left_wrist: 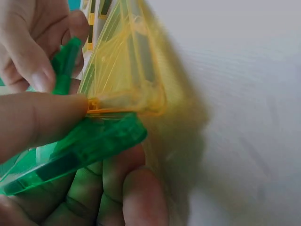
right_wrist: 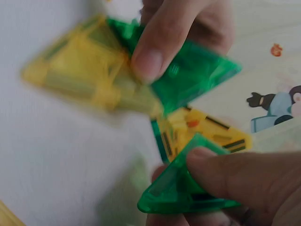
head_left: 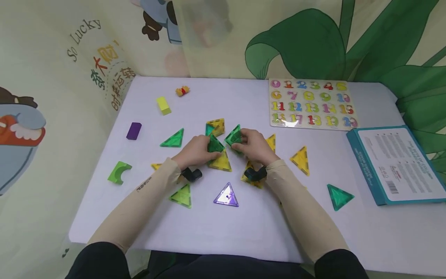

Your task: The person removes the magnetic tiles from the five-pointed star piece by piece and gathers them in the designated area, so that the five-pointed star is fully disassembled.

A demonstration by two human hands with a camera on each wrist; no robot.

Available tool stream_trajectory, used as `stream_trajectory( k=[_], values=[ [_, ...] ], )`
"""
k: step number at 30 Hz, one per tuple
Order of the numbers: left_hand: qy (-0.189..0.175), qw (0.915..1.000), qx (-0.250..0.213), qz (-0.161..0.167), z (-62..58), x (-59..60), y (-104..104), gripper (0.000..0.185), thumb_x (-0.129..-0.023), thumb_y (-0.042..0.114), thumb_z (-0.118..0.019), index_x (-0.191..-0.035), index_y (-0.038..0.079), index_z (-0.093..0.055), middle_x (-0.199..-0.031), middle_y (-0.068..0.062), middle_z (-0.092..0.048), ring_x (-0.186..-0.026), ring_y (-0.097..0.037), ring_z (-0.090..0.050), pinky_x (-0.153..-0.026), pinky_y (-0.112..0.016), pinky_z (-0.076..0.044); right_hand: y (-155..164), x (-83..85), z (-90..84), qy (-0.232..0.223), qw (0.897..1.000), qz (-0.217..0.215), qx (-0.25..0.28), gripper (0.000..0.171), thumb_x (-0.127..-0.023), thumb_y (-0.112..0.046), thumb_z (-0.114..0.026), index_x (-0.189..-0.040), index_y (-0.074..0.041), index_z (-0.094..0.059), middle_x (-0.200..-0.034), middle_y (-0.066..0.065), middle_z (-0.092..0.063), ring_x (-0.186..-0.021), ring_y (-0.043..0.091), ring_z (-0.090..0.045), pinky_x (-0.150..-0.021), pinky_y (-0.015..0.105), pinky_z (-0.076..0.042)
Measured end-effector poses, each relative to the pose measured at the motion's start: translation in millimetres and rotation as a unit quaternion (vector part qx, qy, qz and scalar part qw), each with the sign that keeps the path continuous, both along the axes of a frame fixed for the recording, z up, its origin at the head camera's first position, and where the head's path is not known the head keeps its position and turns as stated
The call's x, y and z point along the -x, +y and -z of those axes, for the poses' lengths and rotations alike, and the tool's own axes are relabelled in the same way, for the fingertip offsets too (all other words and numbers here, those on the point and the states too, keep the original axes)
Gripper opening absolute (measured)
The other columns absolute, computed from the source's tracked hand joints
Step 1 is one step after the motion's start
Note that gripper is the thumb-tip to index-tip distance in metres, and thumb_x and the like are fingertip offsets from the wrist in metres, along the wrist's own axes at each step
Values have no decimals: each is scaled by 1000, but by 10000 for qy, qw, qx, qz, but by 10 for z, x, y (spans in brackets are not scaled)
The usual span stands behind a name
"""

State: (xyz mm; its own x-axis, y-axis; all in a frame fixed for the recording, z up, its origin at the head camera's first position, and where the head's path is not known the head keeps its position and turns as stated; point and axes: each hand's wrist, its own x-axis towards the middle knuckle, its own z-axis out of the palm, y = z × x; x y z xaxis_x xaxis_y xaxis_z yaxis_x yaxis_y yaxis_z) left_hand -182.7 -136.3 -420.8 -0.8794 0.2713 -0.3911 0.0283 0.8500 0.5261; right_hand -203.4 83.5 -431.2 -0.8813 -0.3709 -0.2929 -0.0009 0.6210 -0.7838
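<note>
My left hand (head_left: 196, 150) pinches a translucent green triangular magnetic tile (head_left: 215, 144) between thumb and fingers. A yellow triangular tile (head_left: 221, 161) meets that green tile's edge, and in the left wrist view the thumb lies at the yellow tile's corner. Close by, my right hand (head_left: 256, 145) grips a second green triangular tile (right_wrist: 176, 188), thumb on its face and fingers behind. Just beyond both hands, a yellow tile (head_left: 217, 126) stands joined to a green one (head_left: 209, 129). A purple triangle (head_left: 227, 195) lies in front of the hands.
More yellow tiles (head_left: 301, 160) and green tiles (head_left: 339, 197) lie scattered around. Toward the left are a purple block (head_left: 134, 131), a yellow-green block (head_left: 163, 105) and a green arch (head_left: 119, 173). A number board (head_left: 313, 104) and a teal box (head_left: 397, 164) occupy the right side.
</note>
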Motion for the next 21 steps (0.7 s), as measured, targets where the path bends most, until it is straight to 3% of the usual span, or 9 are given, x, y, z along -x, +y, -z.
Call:
stream_trajectory(
  k=[3, 6, 12, 15, 18, 21],
  values=[
    [-140, 9999, 6, -40, -9, -33, -30, 33, -99, 37, -70, -91, 6, -58, -77, -5, -55, -66, -16, -54, -57, -24, -42, 22, 100, 25, 159, 9985, 225, -479, 24, -98, -23, -73, -109, -5, -63, -93, 9, -63, -73, 19, -57, -62, 26, -48],
    [-198, 9998, -4, -41, -1, -69, -66, 34, -98, 37, -69, -92, 5, -58, -77, -5, -54, -67, -17, -53, -59, -25, -41, 17, 185, 41, 343, 9923, 567, -1042, 33, -95, -26, -76, -116, -3, -64, -93, 9, -61, -85, 23, -56, -72, 31, -45],
    [-109, 9998, -137, -1, 11, -140, -128, 35, -98, 38, -70, -91, 6, -59, -74, -4, -51, -67, -17, -51, -58, -25, -39, -16, 299, 46, 777, 9686, 1319, -1958, 64, -90, -39, -80, -139, -6, -56, -114, 16, -72, -94, 30, -64, -78, 44, -54],
    [-36, 9997, -244, -48, 8, -171, -164, 35, -98, 38, -70, -90, 5, -59, -72, -3, -48, -65, -17, -49, -57, -26, -37, -33, 289, 27, 1093, 9610, 1427, -2101, 65, -92, -39, -78, -143, -7, -54, -119, 18, -72, -92, 30, -66, -74, 45, -56],
    [7, 9993, -332, -170, -10, -197, -207, 36, -98, 38, -71, -96, 4, -61, -76, -4, -52, -67, -17, -49, -59, -26, -38, -66, 198, -22, 1345, 9688, 1142, -1740, 47, -96, -36, -72, -133, -9, -63, -107, 15, -72, -85, 27, -64, -68, 40, -52],
    [108, 9983, -448, -356, -46, -207, -262, 40, -97, 40, -72, -108, 3, -63, -88, -8, -62, -74, -19, -53, -61, -26, -40, -131, 62, -76, 1157, 9891, 96, -903, 31, -99, -33, -69, -121, -12, -71, -99, 7, -71, -83, 23, -61, -68, 33, -47]
  ],
)
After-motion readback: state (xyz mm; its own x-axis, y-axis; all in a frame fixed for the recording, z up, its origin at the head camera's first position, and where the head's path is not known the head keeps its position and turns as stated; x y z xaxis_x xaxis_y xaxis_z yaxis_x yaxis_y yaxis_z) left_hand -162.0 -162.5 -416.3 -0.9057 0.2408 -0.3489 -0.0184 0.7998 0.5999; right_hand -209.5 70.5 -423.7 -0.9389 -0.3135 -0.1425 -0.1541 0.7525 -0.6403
